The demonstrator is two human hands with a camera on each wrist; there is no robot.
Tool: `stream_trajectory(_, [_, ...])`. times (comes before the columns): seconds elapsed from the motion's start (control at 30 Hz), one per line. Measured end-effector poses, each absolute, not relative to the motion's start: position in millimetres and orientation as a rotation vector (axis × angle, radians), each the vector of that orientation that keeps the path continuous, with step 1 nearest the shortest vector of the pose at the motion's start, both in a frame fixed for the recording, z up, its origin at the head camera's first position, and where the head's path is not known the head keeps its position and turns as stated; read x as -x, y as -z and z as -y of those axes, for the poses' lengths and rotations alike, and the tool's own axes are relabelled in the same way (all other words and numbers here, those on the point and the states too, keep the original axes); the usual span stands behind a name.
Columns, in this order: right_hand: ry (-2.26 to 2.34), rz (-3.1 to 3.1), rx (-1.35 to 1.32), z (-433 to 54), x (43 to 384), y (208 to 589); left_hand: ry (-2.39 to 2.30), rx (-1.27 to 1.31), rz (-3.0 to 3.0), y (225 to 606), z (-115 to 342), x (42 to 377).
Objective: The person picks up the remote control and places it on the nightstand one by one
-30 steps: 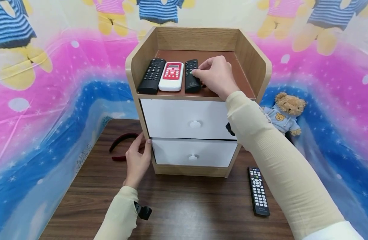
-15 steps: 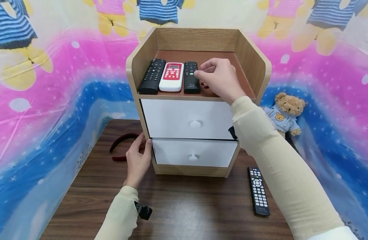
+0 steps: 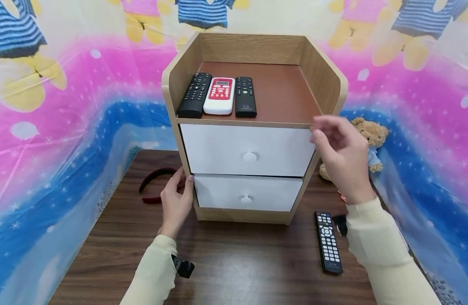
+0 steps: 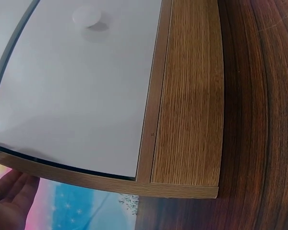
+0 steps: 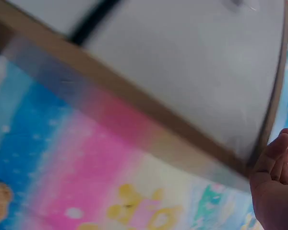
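A small wooden drawer cabinet with two white drawer fronts stands on the table. On its brown top lie a black remote control at the left, a white-and-red remote control and a smaller black remote control, side by side. My left hand touches the cabinet's left side, thumb near the front edge; its extended fingers show along that side in the left wrist view. Beside the cabinet's upper right front corner, my right hand hangs with loosely bent fingers and nothing in it.
Another black remote control lies on the table to the right. A teddy bear sits behind my right hand, partly hidden. A dark red curved object lies left of the cabinet. Patterned cloth surrounds the table.
My right hand has left the smaller black remote control and moved right and down, past the cabinet's front corner. The remote stays on the top. My left hand has kept its place.
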State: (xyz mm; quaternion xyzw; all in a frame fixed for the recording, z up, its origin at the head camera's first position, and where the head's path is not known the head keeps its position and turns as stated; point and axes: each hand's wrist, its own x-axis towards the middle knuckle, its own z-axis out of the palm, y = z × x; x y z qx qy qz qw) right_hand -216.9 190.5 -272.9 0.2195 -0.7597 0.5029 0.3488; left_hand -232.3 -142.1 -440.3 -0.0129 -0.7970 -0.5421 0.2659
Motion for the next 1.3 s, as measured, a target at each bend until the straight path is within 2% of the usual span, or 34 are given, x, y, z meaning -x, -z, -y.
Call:
stream_trajectory(0.4, [-1.176, 2.441, 0.062, -267.5, 193.1, 445.3, 1.495, 0.022, 2.147, 439.9, 141.0, 232.6])
stream_trajectory(0.57, [-1.2, 2.676, 0.304, -287.3, 184.0, 492.6, 1.499, 0.034, 2.141, 441.7, 141.1, 233.4])
stream_trajectory(1.0, [-1.104, 3.028, 0.472, -316.9, 177.7, 554.7, 1.481, 0.031, 2.148, 441.7, 141.3, 231.7])
stream_trajectory(1.3, [-1.096, 2.994, 0.544, -314.0, 173.5, 563.3, 1.485, 0.018, 2.149, 442.6, 140.4, 231.8])
